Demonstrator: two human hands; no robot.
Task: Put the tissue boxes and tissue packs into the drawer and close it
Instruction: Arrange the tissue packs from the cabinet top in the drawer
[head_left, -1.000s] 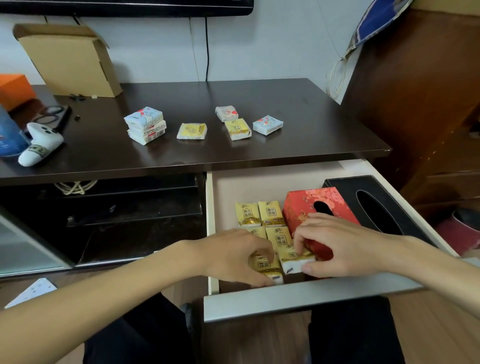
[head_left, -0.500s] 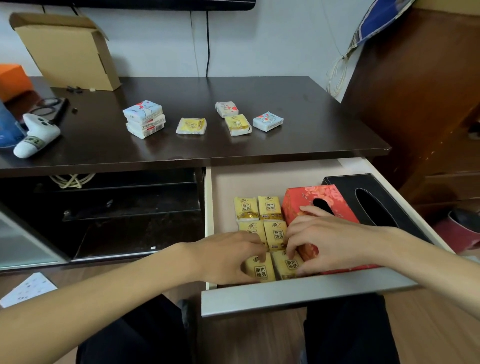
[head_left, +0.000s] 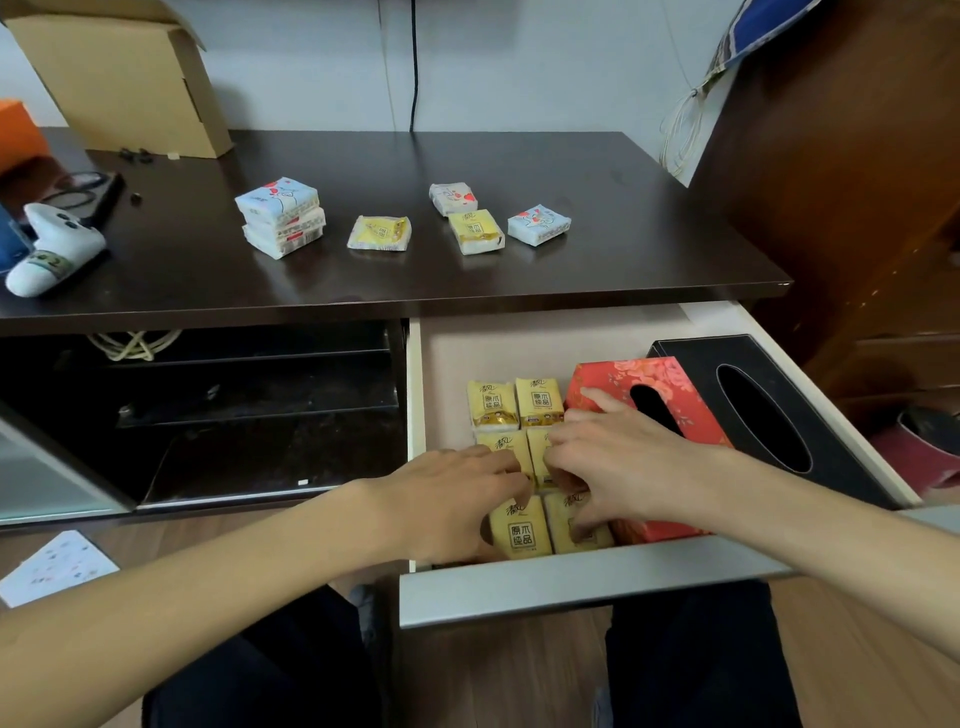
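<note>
Currently both hands are down in the open drawer, fingers curled onto the yellow tissue packs — left hand on the left column, right hand on the right column, fingertips meeting over the middle row. Whether either grip is actually clenched on a pack or just pressing — cannot tell, the fingers hide the contact. Packs sit in two columns, touching, against the drawer's front wall. Red tissue box is just right of them, under the right wrist; black tissue box sits beside it at the drawer's right side. Still on the worktop: a stack of blue packs, a flat yellow pack, and three more packs near each other.
</note>
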